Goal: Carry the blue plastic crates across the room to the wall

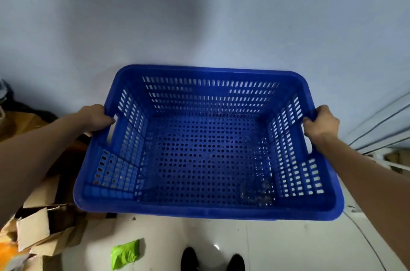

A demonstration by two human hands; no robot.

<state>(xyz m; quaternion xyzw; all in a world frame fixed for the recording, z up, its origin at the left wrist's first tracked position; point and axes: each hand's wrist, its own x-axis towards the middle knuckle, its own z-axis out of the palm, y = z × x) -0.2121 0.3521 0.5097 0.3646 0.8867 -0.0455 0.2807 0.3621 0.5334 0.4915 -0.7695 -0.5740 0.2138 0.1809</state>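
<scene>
In the head view the left hand [96, 119] and right hand [321, 125] each clamp a handle slot of the blue crate [206, 210], which hangs between them above the white floor [288, 246]. Beyond the hands stands the wall [221, 15]; below the left hand lies torn cardboard [37, 228].

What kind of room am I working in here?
Likely a storeroom or back room. Flattened cardboard boxes lie heaped on the pale tiled floor at the left, a bare painted wall stands just ahead, and both hands hold an empty blue crate.
</scene>
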